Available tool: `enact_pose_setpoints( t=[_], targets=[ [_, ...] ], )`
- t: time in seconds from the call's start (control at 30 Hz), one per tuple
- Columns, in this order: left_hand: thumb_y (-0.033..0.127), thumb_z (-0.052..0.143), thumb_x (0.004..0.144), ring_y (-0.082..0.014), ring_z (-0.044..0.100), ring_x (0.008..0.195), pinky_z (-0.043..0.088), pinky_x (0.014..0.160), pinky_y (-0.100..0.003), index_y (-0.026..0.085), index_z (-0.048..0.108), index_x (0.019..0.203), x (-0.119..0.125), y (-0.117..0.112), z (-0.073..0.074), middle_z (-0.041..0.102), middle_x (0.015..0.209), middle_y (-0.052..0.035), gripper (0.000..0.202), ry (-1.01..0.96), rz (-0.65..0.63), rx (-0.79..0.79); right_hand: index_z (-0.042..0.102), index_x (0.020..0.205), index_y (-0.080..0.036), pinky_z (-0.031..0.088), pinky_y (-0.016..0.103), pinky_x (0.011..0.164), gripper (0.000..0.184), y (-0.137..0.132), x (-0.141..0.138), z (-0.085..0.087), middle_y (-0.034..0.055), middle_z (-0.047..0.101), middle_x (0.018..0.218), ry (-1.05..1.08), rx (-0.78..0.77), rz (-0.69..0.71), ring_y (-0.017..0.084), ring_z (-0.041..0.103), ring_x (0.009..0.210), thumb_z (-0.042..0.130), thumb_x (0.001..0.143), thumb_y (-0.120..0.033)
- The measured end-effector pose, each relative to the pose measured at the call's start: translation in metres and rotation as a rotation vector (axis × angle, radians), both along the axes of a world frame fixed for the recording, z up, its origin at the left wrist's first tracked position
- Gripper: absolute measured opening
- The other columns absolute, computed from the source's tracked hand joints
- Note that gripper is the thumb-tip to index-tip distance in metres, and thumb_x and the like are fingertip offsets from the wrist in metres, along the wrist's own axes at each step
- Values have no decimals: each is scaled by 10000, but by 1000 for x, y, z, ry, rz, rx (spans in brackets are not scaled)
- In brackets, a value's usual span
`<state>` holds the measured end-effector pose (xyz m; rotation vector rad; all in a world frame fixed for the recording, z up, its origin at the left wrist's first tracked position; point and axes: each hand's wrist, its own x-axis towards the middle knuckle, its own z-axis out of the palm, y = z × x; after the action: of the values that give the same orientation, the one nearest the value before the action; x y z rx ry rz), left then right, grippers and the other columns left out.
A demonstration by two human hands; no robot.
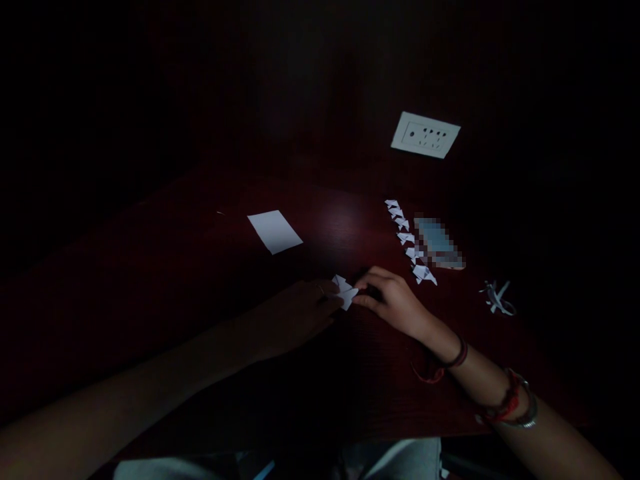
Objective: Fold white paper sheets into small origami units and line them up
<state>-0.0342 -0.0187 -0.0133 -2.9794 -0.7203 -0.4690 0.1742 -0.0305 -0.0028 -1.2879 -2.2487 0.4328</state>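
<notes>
Between my two hands is a small folded paper figure (pixel 343 293), white and pointed at several corners. My left hand (pixel 310 303), in deep shadow, pinches its left side. On the other side, the thumb and fingertips of my right hand (pixel 387 297) close on its right tip. A flat white sheet of paper (pixel 275 231) lies on the table beyond my left hand. Past my right hand, several similar folded paper figures (pixel 405 238) stand in a slanting row.
Right of the row lies a phone-like object (pixel 440 243), its picture blurred out. Farther right is a small heap of paper strips (pixel 497 297). A white wall socket (pixel 425 135) sits above the dark red table (pixel 200 247). The surroundings are very dark.
</notes>
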Motion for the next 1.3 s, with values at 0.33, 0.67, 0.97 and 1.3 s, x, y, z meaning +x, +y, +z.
enact_pose_setpoints(
  t=[0.33,0.67,0.97,1.3],
  targets=[
    [192,391,860,-201,405,1092,349,891,-336,176,431,1174,-2,3,1,482,1175,-58,317,43,-63,-27,607,759,-166,394,211,583,57,3,-7,1,-2,556,700,124,-76,-40,90,492,629,563,729,-189],
    [163,389,853,-193,421,1088,368,883,-331,190,418,1187,-8,6,4,457,1205,-62,336,59,-85,-31,628,872,-167,430,274,729,209,-7,0,1,54,574,858,-135,130,211,137,515,802,434,806,-129],
    [155,387,851,-205,354,1141,321,916,-331,188,362,1231,-9,5,5,423,1256,-25,382,161,-77,-45,588,999,-162,415,308,815,236,-13,4,10,58,561,1000,-250,128,292,161,482,920,445,817,-210],
    [132,401,835,-192,412,1082,328,904,-316,165,396,1201,-7,5,7,462,1216,-43,367,162,-119,-12,597,860,-151,389,320,742,196,-19,9,18,62,598,807,-447,204,300,160,503,785,409,822,-194]
  ],
)
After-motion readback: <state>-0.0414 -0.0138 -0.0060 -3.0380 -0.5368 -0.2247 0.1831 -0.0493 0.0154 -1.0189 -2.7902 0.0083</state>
